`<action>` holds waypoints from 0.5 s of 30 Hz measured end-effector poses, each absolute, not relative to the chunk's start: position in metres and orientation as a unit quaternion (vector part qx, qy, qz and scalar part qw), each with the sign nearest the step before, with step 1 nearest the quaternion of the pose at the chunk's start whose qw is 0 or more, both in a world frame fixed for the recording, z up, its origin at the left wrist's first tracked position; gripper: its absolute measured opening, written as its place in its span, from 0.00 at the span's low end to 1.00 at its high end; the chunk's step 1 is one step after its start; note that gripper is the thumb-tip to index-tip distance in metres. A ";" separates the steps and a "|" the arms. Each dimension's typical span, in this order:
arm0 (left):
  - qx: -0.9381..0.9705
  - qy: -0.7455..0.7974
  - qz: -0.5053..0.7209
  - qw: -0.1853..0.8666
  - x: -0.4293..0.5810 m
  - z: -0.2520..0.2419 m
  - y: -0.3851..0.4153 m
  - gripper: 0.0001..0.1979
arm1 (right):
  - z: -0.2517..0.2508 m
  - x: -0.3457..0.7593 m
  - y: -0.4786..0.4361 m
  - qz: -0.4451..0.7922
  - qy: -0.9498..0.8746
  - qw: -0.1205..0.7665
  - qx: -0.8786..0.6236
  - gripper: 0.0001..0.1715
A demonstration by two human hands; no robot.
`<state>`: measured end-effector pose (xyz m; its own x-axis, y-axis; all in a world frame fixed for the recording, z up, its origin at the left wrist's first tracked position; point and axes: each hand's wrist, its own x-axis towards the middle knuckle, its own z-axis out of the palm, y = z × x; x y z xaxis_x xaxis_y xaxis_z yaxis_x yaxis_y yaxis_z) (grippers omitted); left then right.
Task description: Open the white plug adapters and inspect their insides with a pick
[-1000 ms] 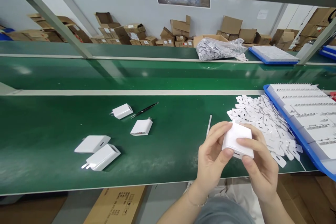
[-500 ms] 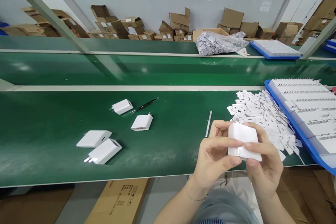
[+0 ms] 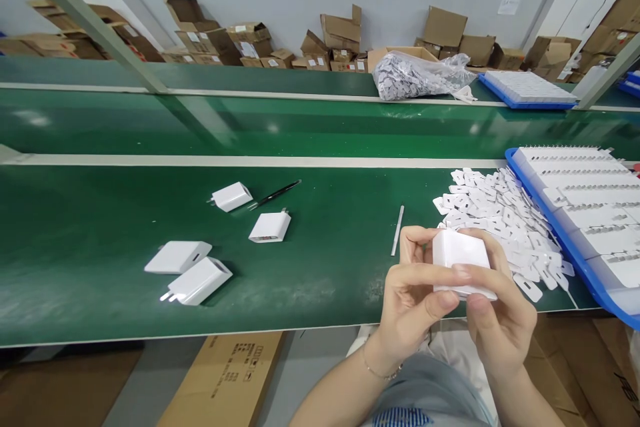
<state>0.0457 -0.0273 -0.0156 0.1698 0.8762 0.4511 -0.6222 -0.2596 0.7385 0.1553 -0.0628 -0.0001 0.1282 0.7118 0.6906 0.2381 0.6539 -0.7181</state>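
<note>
Both of my hands hold one white charger block [image 3: 460,257] above the near edge of the green bench [image 3: 100,260]. My left hand [image 3: 417,300] pinches its left side with thumb and fingers. My right hand [image 3: 500,313] wraps its right side, fingers curled over the front face. Just behind the block lies a heap of small white stickers [image 3: 505,220]. Several more white chargers lie to the left: one [image 3: 231,195] near a black pen [image 3: 275,193], one [image 3: 270,226] in the middle, and two side by side [image 3: 190,270].
A blue tray [image 3: 575,247] with rows of white chargers sits at the right. A thin white stick [image 3: 397,230] lies on the bench. Behind the bench are a green conveyor belt [image 3: 300,130], a clear bag of white parts [image 3: 415,77], another blue tray [image 3: 525,90] and cardboard boxes.
The charger in my hands has been turned and shifted slightly right, my right fingers now reaching over its front. The view has tilted a little; nothing on the bench has moved.
</note>
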 end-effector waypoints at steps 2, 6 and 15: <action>0.480 0.121 0.635 0.593 0.044 -0.014 -0.027 0.06 | 0.001 0.159 -0.063 0.191 -0.647 0.638 -0.372 0.20; 0.472 0.126 0.639 0.594 0.042 -0.010 -0.025 0.05 | 0.001 0.163 -0.063 0.184 -0.674 0.618 -0.361 0.22; 0.436 0.158 0.644 0.609 0.045 -0.008 -0.020 0.04 | -0.005 0.163 -0.048 0.213 -0.645 0.640 -0.359 0.20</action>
